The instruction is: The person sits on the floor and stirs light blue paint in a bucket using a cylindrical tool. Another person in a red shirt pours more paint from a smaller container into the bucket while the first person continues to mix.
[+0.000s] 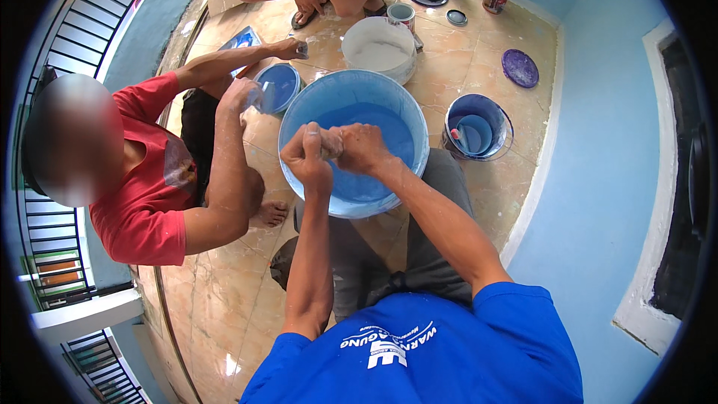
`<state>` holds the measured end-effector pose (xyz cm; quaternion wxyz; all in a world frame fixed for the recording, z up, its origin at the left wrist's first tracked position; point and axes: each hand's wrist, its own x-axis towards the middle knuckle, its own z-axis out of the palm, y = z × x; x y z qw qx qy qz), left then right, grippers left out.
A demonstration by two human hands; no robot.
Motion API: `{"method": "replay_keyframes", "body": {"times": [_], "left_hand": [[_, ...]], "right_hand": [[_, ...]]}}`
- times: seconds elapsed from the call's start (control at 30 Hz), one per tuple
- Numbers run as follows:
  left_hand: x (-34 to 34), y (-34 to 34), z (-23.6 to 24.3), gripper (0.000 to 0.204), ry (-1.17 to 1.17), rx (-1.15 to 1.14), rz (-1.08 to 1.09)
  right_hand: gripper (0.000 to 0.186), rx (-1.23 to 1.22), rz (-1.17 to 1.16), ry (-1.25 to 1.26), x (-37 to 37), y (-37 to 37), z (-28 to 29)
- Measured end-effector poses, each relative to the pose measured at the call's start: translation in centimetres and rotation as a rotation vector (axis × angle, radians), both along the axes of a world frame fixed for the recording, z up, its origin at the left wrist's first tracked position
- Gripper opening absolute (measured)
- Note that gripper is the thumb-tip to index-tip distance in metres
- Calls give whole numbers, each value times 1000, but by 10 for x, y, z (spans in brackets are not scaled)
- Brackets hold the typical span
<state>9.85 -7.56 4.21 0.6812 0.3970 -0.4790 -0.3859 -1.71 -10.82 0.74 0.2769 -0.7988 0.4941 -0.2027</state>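
Both my hands are closed and meet above a large light-blue tub (292, 116) with blue paint (374, 123) in it. My left hand (308, 158) is curled with its thumb up, close against my right hand (363, 148), a fist. Between them shows a small crumpled, greyish-brown lump (330, 143); I cannot make out what it is. The tub stands on the tiles at my knees, its near rim below my wrists.
At left, a person in a red shirt (153, 194) reaches over a smaller blue paint bucket (298, 90). Beyond the tub stands a white bucket (404, 71). A dark paint pail (455, 146) and purple lid (520, 68) lie right, near the blue wall (598, 142).
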Motion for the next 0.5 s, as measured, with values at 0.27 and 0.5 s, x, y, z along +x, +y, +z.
{"method": "replay_keyframes", "body": {"times": [0.27, 0.5], "left_hand": [[-3, -2, -5, 41, -250, -32, 30], [-1, 44, -3, 43, -48, 14, 46]], "right_hand": [[13, -33, -93, -91, 12, -6, -22], [12, -3, -11, -109, 13, 42, -20]]}}
